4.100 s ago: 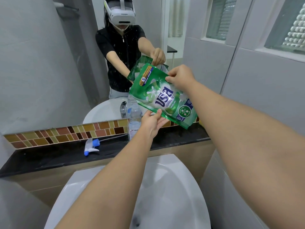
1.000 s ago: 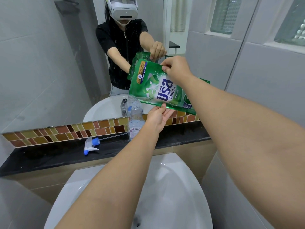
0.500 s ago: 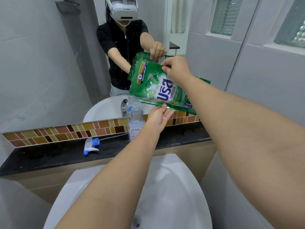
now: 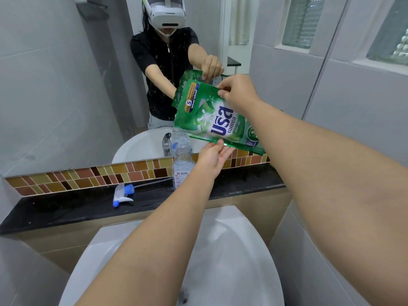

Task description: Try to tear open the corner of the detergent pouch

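Glossy green pouch, tilted at frame centre over clear plastic bottle; right hand pinched its top, left hand gripped its lower edge.

Both bare forearms reach forward and up, nearly straight. The right hand is raised highest, knuckles toward the camera, thumb and fingers pinched together. The left hand sits lower, palm up, its fingers lightly curled upward.
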